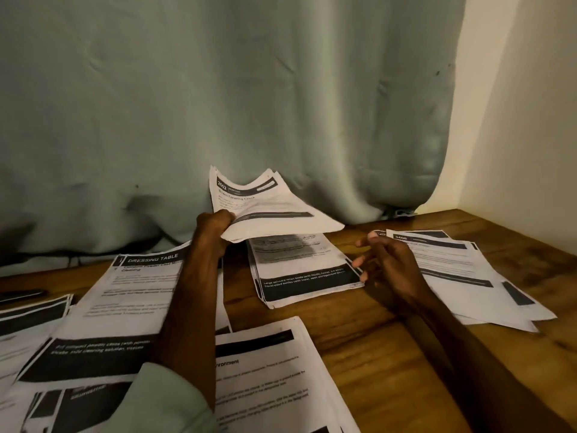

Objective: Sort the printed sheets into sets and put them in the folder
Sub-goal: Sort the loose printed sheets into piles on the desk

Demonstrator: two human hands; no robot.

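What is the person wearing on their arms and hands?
A pale green sleeve covers the left arm near the elbow; the forearm below it is bare. The right arm shows no sleeve in view. The left hand and right hand are bare: no gloves, rings or watch can be seen.

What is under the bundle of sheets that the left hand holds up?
Another pile of printed sheets lies on the wooden table below the held bundle. Its near half shows; its far edge is covered.
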